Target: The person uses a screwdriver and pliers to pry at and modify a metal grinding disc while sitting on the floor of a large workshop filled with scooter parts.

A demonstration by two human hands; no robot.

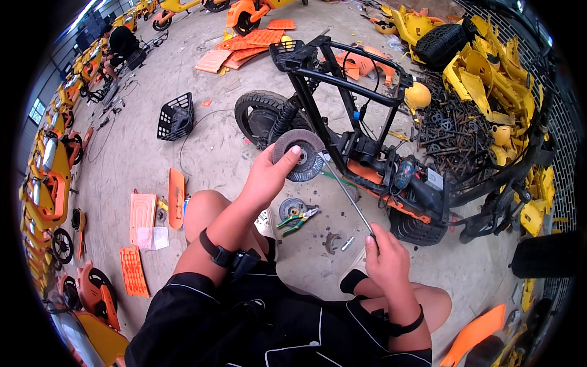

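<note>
Steadily now, with the left hand (271, 175) pinching the disc (309, 164) and right hand (388, 260) gripping the rod (347, 194), I'd brace both before pressing

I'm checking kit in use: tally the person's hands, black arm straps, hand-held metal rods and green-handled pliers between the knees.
Left hand and right hand: 2
Black arm straps: 2
Metal rod: 1
Green-handled pliers: 1
Total: 6

**Two closed grips at different reaches**

The left hand (273, 172) is held farther ahead, its thumb (287, 161) laid along the top. The right hand (388, 260), nearer the torso (293, 327), is curled closed. Both forearms (239, 219) slant inward; the knees (206, 211) are bent and spread apart.
</note>
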